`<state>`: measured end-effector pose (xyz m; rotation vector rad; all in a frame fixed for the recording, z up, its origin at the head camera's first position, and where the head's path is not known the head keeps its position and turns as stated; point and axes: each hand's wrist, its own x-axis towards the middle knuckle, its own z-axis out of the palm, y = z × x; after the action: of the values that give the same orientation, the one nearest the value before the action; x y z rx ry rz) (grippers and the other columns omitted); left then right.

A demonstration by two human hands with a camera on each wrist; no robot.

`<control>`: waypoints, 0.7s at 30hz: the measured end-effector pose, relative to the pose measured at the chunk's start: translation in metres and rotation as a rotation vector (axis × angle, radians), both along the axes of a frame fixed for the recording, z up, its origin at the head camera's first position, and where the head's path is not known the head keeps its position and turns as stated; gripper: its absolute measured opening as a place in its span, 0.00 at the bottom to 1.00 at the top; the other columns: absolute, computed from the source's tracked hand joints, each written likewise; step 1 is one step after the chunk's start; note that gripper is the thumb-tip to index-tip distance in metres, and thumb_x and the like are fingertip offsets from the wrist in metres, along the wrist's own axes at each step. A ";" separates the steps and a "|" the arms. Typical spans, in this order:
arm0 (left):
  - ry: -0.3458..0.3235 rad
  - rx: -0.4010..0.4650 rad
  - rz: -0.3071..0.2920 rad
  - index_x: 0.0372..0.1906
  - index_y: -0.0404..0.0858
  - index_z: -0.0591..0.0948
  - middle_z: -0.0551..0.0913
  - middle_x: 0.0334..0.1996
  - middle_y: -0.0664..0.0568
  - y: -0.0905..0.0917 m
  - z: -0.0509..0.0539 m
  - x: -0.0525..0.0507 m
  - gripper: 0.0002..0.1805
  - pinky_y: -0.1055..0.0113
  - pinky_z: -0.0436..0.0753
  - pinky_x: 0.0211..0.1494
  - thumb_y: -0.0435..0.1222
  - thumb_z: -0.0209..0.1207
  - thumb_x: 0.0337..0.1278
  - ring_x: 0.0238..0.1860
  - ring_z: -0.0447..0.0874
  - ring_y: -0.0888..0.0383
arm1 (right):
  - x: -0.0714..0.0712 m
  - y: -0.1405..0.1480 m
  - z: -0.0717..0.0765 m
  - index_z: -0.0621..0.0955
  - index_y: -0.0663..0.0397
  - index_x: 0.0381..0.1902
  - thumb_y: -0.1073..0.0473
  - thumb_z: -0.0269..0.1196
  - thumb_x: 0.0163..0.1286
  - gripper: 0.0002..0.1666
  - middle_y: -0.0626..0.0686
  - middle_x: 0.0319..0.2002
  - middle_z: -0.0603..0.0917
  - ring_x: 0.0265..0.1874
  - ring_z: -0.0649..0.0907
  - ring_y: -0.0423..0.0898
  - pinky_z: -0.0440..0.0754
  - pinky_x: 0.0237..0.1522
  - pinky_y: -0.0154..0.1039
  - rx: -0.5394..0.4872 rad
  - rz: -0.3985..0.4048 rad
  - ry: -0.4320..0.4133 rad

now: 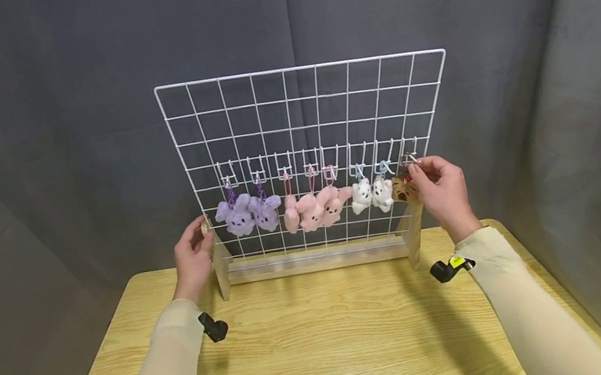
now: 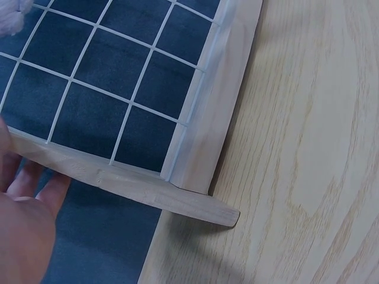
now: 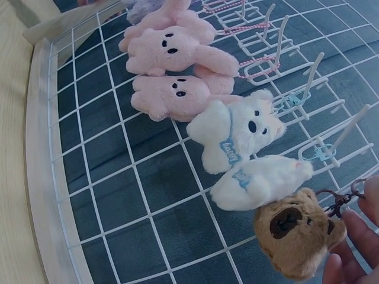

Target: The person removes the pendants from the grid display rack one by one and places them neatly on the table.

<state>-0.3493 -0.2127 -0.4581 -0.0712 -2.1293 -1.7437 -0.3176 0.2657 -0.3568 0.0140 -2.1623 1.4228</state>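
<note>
My left hand [image 1: 194, 255] grips the left wooden upright [image 2: 112, 180] of a stand that bears a white wire grid rack [image 1: 304, 113]. On the right, the fingers of my right hand [image 1: 445, 193] pinch the dark ring and clasp [image 3: 339, 204] of a brown plush bear keychain [image 3: 296, 234], close to the rightmost hook [image 1: 410, 158]. Whether the ring sits on that hook I cannot tell. Beside the bear hang white plush keychains [image 3: 246, 127] on blue cords, then pink plush keychains [image 3: 177, 94], and purple plush keychains [image 1: 238, 215] at the left.
The rack's wooden base bar [image 1: 317, 262] stands near the back of a light wooden table [image 1: 320, 326]. Grey curtains [image 1: 66, 118] hang behind and on both sides. A black wrist camera [image 1: 450, 267] is strapped to each sleeve.
</note>
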 end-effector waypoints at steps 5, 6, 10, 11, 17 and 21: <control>-0.006 -0.004 0.002 0.77 0.41 0.72 0.78 0.67 0.37 -0.001 -0.001 0.000 0.26 0.81 0.76 0.53 0.30 0.55 0.79 0.66 0.79 0.43 | -0.002 0.001 -0.002 0.84 0.63 0.52 0.49 0.62 0.80 0.21 0.49 0.42 0.85 0.41 0.81 0.39 0.79 0.40 0.27 0.002 -0.003 0.000; -0.009 -0.007 0.003 0.77 0.42 0.72 0.78 0.67 0.37 -0.001 -0.001 0.000 0.26 0.81 0.76 0.53 0.31 0.55 0.79 0.66 0.79 0.44 | -0.002 0.001 -0.002 0.83 0.63 0.51 0.49 0.62 0.80 0.20 0.47 0.41 0.85 0.40 0.81 0.39 0.79 0.39 0.27 -0.005 -0.002 0.001; -0.013 -0.014 0.011 0.76 0.42 0.73 0.79 0.66 0.38 -0.001 -0.001 -0.001 0.26 0.81 0.77 0.52 0.30 0.56 0.79 0.65 0.79 0.45 | -0.001 0.002 -0.002 0.83 0.65 0.49 0.51 0.63 0.79 0.19 0.45 0.37 0.86 0.36 0.81 0.38 0.80 0.35 0.27 -0.053 0.022 0.017; -0.014 -0.013 0.011 0.76 0.42 0.73 0.79 0.66 0.38 -0.001 -0.001 -0.001 0.26 0.81 0.77 0.52 0.30 0.56 0.79 0.65 0.79 0.45 | -0.001 0.003 -0.002 0.83 0.65 0.48 0.52 0.63 0.79 0.18 0.45 0.37 0.86 0.36 0.82 0.38 0.80 0.35 0.27 -0.061 0.028 0.020; -0.013 -0.007 0.008 0.76 0.42 0.73 0.79 0.65 0.37 -0.001 0.001 -0.001 0.26 0.81 0.76 0.52 0.30 0.56 0.79 0.65 0.79 0.44 | 0.002 0.003 -0.002 0.82 0.64 0.50 0.52 0.61 0.81 0.18 0.47 0.43 0.90 0.41 0.85 0.36 0.80 0.39 0.28 -0.051 0.051 0.027; -0.016 -0.015 0.023 0.75 0.42 0.74 0.79 0.64 0.38 -0.001 0.000 -0.002 0.25 0.81 0.77 0.52 0.29 0.56 0.78 0.63 0.80 0.46 | 0.007 0.005 0.000 0.82 0.64 0.51 0.52 0.61 0.81 0.18 0.44 0.41 0.90 0.40 0.86 0.36 0.80 0.36 0.28 -0.054 0.072 0.014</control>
<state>-0.3508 -0.2134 -0.4585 -0.0369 -2.1463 -1.7203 -0.3110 0.2702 -0.3571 0.0826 -2.1302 1.5165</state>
